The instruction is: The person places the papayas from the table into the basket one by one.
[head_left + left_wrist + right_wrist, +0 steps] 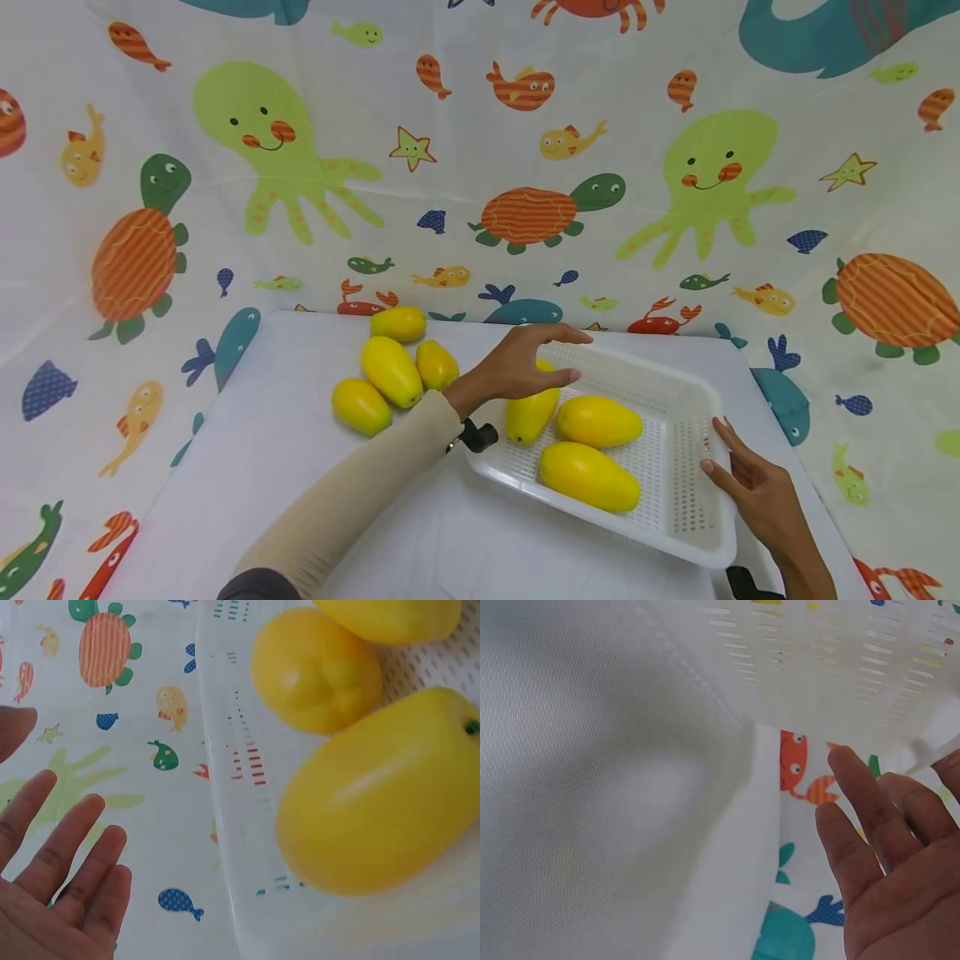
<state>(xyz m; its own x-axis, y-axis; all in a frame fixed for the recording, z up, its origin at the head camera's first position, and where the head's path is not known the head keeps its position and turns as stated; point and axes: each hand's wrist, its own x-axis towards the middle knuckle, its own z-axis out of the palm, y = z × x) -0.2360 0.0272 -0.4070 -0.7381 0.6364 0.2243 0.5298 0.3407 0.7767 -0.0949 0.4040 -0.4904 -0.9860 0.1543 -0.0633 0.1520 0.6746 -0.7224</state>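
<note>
A white perforated plastic basket (686, 492) stands on the table, holding several yellow mango-like fruits (588, 475). Over its left part reaches my left hand (517, 362), thumb and fingers spread apart, just above the leftmost fruit (528, 414). Nothing is held in it; in the left wrist view the fingers (90, 825) are apart from the fruits and the basket wall. At the basket's right end, my right hand (761, 492) holds the rim, thumb over the inner side. The right wrist view shows the other fingers (877, 817) outside the basket wall.
More yellow fruits (392, 371) lie grouped on the white tablecloth (292, 375) left of the basket. A sea-animal printed curtain (465, 167) hangs behind the table and down its sides. A dark wrist mount (480, 435) sits on the left wrist, close to the basket's left rim.
</note>
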